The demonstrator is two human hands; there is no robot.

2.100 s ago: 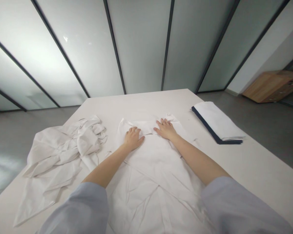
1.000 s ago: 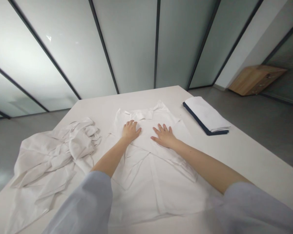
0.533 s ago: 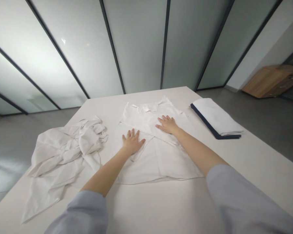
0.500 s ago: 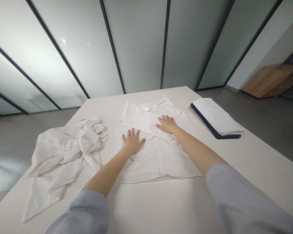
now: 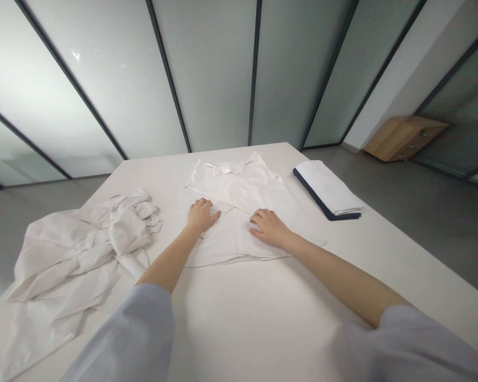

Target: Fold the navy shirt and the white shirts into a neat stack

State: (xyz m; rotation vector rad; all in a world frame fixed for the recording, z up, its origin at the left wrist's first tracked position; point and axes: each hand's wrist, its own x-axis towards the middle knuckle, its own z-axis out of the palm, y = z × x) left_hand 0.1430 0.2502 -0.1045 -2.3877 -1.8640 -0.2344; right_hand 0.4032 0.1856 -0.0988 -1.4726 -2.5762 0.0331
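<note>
A: Left hand (image 5: 201,216)?

B: Flat on the white shirt (image 5: 239,183), palm down, fingers close together, nothing gripped.

A: Right hand (image 5: 269,227)?

B: Also palm down on the shirt, fingers narrowly together, no grip, right at a folded edge.

A: Shirt's position?

B: Middle of the pale surface (image 5: 239,318), collar toward the far edge, lower part folded up, both hands on top.

A: Off to the left?

B: A crumpled white garment (image 5: 71,254), heaped loosely, just beside the shirt.

A: And to the right?

B: A folded white cloth with a navy edge (image 5: 326,189), near the surface's far corner. Beyond it, a low wooden cabinet (image 5: 402,138) on a grey floor (image 5: 430,239).
</note>
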